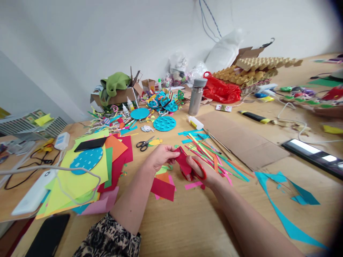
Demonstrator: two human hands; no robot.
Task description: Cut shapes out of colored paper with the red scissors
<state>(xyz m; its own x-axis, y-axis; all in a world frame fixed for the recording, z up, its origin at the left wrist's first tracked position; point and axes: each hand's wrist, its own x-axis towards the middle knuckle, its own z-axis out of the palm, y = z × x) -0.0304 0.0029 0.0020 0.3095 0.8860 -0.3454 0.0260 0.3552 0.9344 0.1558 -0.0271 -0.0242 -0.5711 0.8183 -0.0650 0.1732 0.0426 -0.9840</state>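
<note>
My left hand [164, 157] pinches the edge of a small piece of red paper [184, 162] above the middle of the table. In my right hand [202, 167] is a pair of scissors with red handles [200, 168]; its blades meet the red paper, and my fingers partly hide it. Beneath my hands lies a larger red paper piece [163, 189], together with orange, green and pink scraps. A bundle of coloured paper strips [214, 157] spreads out just beyond my right hand. Black-handled scissors [144, 144] rest on the table past my left hand.
Stacked coloured paper [91, 189] with a dark phone [90, 144] covers the left side. A cardboard sheet [235, 139] and blue paper offcuts [278, 214] lie on the right. A metal bottle [197, 98], red plastic bag [222, 89] and egg trays [246, 75] stand farther back.
</note>
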